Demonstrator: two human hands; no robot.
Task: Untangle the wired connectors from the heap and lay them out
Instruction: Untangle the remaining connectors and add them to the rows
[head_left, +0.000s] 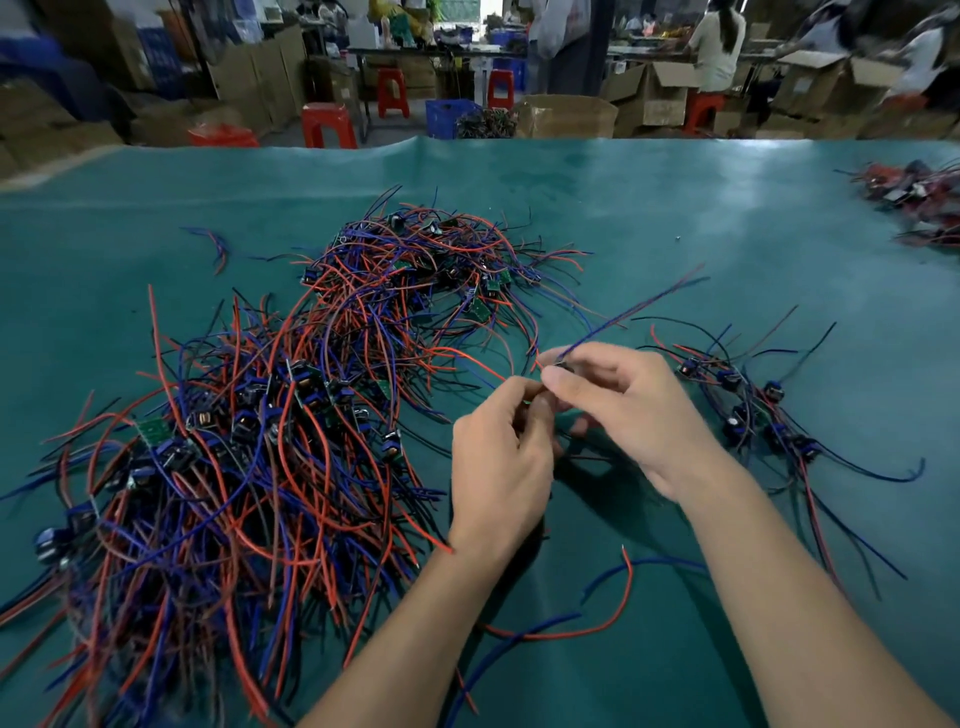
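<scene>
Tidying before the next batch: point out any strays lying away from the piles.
A short bundle of wires lies alone on the green mat, left of the far heap. A tiny dark speck sits right of that heap.

Tangled red, blue, black wired-connector heap (249, 441) left; sorted connectors (753, 410) laid right.

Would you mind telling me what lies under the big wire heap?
The green table mat shows all around the wire heap; beneath it, anything else is covered by red, blue and black wires.
</scene>
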